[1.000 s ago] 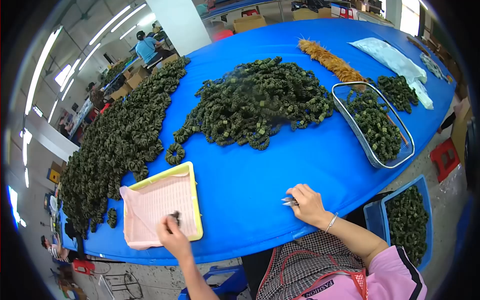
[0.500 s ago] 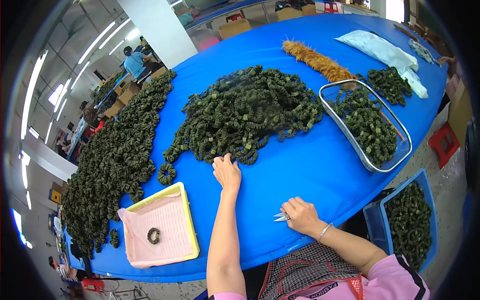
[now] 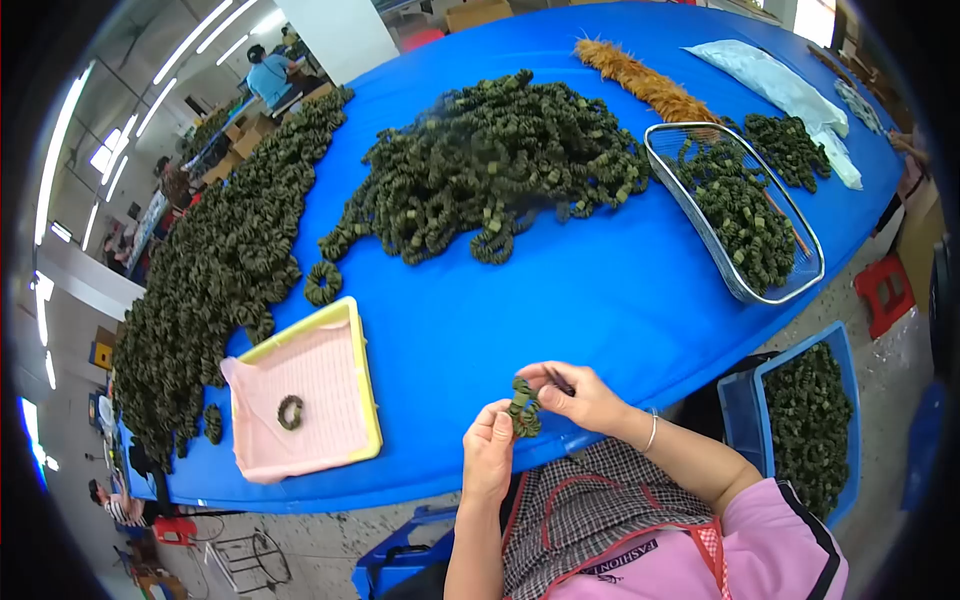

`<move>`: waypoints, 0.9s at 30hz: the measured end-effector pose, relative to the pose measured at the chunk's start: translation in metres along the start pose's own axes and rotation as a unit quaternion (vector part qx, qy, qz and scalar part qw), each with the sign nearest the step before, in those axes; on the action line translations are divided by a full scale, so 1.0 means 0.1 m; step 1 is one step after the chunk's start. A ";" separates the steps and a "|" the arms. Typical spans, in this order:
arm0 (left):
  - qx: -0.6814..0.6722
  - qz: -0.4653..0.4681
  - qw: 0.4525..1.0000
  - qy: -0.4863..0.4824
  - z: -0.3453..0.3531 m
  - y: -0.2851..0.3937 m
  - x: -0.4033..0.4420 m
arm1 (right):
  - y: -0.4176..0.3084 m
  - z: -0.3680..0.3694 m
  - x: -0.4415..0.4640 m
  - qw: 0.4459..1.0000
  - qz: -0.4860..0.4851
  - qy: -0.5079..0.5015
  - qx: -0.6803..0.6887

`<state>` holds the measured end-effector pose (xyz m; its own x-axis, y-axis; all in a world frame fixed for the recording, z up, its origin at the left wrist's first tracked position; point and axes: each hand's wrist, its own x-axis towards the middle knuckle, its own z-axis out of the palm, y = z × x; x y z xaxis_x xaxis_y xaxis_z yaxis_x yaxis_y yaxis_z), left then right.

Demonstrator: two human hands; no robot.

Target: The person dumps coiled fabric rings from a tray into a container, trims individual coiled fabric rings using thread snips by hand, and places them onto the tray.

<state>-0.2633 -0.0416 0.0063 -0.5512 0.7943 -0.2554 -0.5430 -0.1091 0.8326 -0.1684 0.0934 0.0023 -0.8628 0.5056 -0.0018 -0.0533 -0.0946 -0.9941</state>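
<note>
My left hand (image 3: 490,458) pinches a dark green scrunchie (image 3: 521,412) in front of my apron, near the table's front edge. At the scrunchie's upper right side is my right hand (image 3: 590,398), its fingers curled round small scissors (image 3: 561,381). Only a dark part of the scissors shows; the blades are hidden. Whether the right fingertips also grip the scrunchie I cannot tell. Beyond both hands lies a big pile of dark green scrunchies (image 3: 490,160). A single scrunchie (image 3: 290,411) rests on the pink lining of a yellow tray (image 3: 368,400), left of my hands.
Another long heap of scrunchies (image 3: 215,270) runs along the left of the blue table (image 3: 590,300). On the right stand a wire basket (image 3: 735,285) of scrunchies and, below table height, a blue bin (image 3: 742,425). A brown fluffy strip (image 3: 645,80) and a white bag (image 3: 765,80) lie behind.
My left hand has come back from the pile's front edge with a scrunchie. My right hand, holding the scissors, has moved left to meet it. The view has tilted down.
</note>
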 end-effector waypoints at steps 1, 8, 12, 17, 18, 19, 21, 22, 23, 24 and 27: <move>-0.010 -0.002 1.000 -0.004 0.02 -0.05 -0.07 | -0.07 0.06 -0.03 0.995 0.029 -0.040 0.087; -0.106 0.025 0.994 -0.024 -0.05 -0.05 -0.34 | -0.15 0.11 -0.33 0.952 0.126 -0.052 0.274; -0.131 -0.024 0.990 -0.040 -0.04 -0.02 -0.50 | -0.21 0.19 -0.44 0.977 0.090 -0.030 0.192; -0.041 -0.010 0.999 -0.019 -0.11 -0.18 -0.61 | -0.08 0.21 -0.58 0.987 0.091 -0.073 0.110; -0.010 0.000 1.000 -0.017 -0.12 -0.21 -0.64 | -0.14 0.22 -0.61 0.992 0.056 -0.090 0.071; 0.022 0.008 1.000 -0.014 -0.11 -0.23 -0.66 | -0.15 0.26 -0.64 0.991 0.051 -0.093 0.080; 0.033 0.035 0.999 -0.008 -0.08 -0.27 -0.71 | -0.05 0.26 -0.69 0.988 0.056 -0.104 0.097; 0.001 0.040 0.999 -0.007 -0.06 -0.30 -0.72 | -0.06 0.25 -0.71 0.987 0.067 -0.090 0.114; -0.030 0.046 0.998 -0.005 -0.06 -0.32 -0.73 | -0.07 0.23 -0.71 0.985 0.078 -0.076 0.131; -0.062 0.042 0.997 -0.017 -0.08 -0.36 -0.72 | -0.08 0.22 -0.72 0.983 0.089 -0.062 0.148; -0.120 0.029 0.991 -0.049 -0.12 -0.41 -0.71 | 0.00 0.23 -0.75 0.980 0.079 -0.067 0.168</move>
<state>-0.2092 -0.1005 -0.0159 -0.5290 0.8349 -0.1518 -0.6529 -0.2862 0.7013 -0.1149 0.0356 0.0053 -0.9308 0.3465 -0.1166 -0.0562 -0.4508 -0.8908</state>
